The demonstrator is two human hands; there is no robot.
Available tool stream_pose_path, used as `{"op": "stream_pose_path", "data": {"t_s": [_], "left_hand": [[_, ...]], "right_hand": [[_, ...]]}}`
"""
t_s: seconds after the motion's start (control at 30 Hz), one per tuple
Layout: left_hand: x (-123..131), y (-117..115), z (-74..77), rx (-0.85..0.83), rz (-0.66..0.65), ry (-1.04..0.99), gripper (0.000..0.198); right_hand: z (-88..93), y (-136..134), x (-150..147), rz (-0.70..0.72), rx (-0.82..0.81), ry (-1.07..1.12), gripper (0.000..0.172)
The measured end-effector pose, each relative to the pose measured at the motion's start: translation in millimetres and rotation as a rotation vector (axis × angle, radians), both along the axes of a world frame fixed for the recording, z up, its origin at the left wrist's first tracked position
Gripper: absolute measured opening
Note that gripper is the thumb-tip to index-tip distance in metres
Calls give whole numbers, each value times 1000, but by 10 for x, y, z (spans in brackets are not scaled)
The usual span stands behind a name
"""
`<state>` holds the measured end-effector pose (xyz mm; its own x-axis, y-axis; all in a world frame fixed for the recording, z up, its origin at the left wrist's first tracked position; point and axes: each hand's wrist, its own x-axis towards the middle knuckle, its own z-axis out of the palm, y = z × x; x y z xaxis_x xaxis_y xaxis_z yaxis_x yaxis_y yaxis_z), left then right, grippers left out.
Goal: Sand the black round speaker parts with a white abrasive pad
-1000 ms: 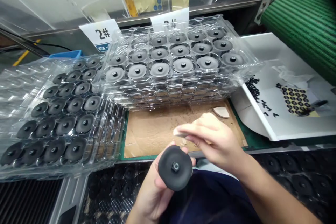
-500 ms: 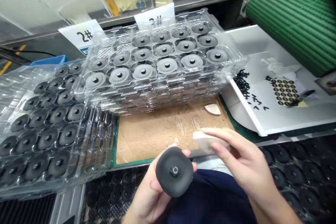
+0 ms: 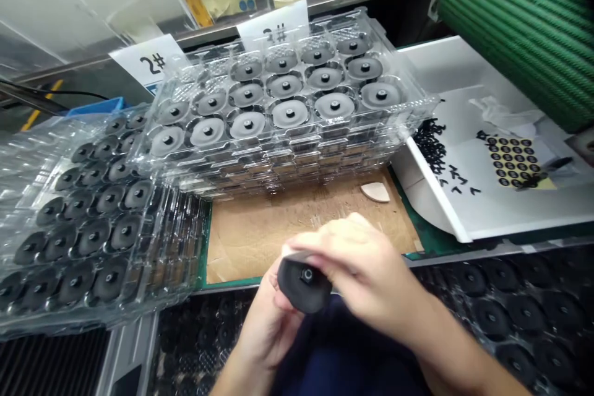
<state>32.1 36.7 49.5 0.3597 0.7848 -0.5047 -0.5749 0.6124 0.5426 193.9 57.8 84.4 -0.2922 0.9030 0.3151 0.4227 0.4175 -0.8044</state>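
Note:
My left hand (image 3: 264, 315) grips a round black disc (image 3: 301, 286) with a small central stud, tilted so it shows partly edge-on. My right hand (image 3: 357, 266) holds a white block (image 3: 288, 250) against the disc's upper edge, and its fingers hide most of the block. Behind my hands lies a brown cardboard sheet (image 3: 260, 247) with pale dust and a small pale wedge (image 3: 375, 193). Clear plastic trays (image 3: 278, 164) of grey discs are stacked beyond it, and a lower clear tray (image 3: 179, 229) of black discs sits to the left.
A white sheet (image 3: 468, 210) with small black pieces and a dotted yellow label sheet (image 3: 514, 162) lies to the right, under a green ribbed roller (image 3: 520, 25). Numbered cards (image 3: 151, 63) stand behind the trays. More black discs (image 3: 510, 315) sit below the bench edge.
My right hand has moved left and brought the white block from beside the disc onto its upper edge. The disc has tilted more edge-on, and the view has shifted slightly.

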Motion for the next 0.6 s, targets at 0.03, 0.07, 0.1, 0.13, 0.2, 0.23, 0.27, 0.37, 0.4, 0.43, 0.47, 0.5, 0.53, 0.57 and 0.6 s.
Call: {"op": "stream_pose_path", "data": {"t_s": [0.03,0.07,0.1,0.13,0.2,0.23,0.27,0.37,0.4,0.43,0.47,0.5,0.53,0.57,0.6], "left_hand": [[-24,13,-2,23,4,-9,63],[-52,23,-4,39,4,-37,62],[-80,29,-6,44,11,-59,60],[-107,33,-9,44,13,-77,58],[-147,35,-12,35,16,-105,54],[-159,36,-12,27,18,-118,54],[-168,39,-11,20,23,-132,54],[-180,51,-11,20,34,-156,54],[-182,54,-14,22,32,-154,53],[-184,54,-19,22,31,-149,53],[-186,51,-26,20,31,-144,53],[-188,45,-35,19,34,-139,53],[-191,36,-47,18,37,-136,53],[-195,24,-59,15,40,-127,54],[-202,12,-72,14,38,-119,55]], "right_hand": [[-85,-8,60,-50,-113,8,23],[-204,-30,110,-104,-227,21,21],[-354,-66,143,-154,-328,35,21],[-529,-116,155,-198,-409,46,22],[-903,-238,123,-239,-503,37,26],[-1069,-300,91,-235,-527,22,26],[-1198,-352,58,-225,-541,7,26],[-1243,-389,7,-221,-556,-2,25],[-1135,-359,7,-238,-546,9,25],[-976,-318,8,-266,-518,27,26],[-784,-272,2,-299,-472,50,26],[-579,-230,-16,-322,-392,78,25],[-380,-197,-50,-340,-289,104,23],[-207,-174,-99,-307,-181,122,23],[-71,-162,-158,-229,-81,118,23]]}}
